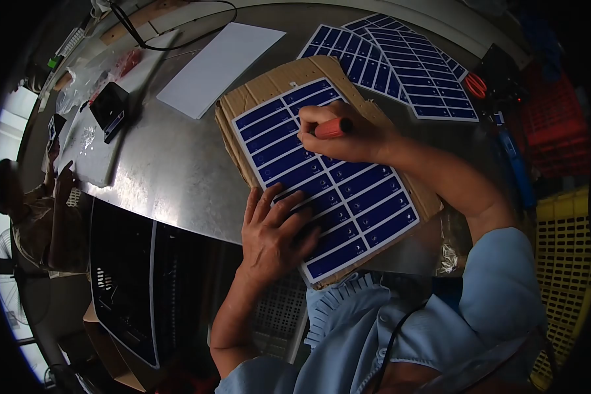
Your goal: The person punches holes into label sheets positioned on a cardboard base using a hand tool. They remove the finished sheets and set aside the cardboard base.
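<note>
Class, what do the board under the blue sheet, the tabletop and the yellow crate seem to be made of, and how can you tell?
Board: seems corrugated cardboard, matt brown, judging by its faint ridges and frayed edge. Tabletop: probably metal, perhaps steel, smooth grey with blurred, bright reflections. Yellow crate: likely moulded plastic, dull, from its even colour and regular slots.

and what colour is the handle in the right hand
The handle is red, as the head view shows.

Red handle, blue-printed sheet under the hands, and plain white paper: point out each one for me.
Red handle (335,128): head view, on its exposed end.
Blue-printed sheet (328,182): head view, near its middle.
White paper (220,69): head view, on its middle.
</note>
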Tool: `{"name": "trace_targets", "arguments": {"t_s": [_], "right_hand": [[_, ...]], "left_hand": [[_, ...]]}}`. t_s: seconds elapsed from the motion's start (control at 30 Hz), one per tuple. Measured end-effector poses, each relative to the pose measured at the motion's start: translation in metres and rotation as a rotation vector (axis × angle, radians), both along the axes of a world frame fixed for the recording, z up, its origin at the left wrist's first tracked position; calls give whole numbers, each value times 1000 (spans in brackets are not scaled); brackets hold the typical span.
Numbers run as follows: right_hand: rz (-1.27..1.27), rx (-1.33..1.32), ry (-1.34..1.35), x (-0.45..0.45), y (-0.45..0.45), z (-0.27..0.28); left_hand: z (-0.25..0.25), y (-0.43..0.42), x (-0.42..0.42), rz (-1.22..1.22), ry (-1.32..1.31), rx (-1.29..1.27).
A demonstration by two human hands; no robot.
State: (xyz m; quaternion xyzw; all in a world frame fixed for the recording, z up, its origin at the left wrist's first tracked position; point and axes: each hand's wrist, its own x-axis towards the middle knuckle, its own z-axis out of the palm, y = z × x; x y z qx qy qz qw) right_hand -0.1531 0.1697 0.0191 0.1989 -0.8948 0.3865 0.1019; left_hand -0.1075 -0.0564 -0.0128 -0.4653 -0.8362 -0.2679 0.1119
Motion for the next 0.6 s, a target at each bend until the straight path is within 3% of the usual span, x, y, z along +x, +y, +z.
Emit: {"name": "trace_targets", "arguments": {"t_s": [0.07,0.2,0.6], "right_hand": [[-34,-260,20,2,6,-19],[-102,-373,-50,3,7,-24],[-45,-255,-6,-9,9,-24]], "left_hand": [[0,1,-1,9,4,1],[0,0,-1,0,-9,4],[0,-1,-2,-15,-19,5]]}}
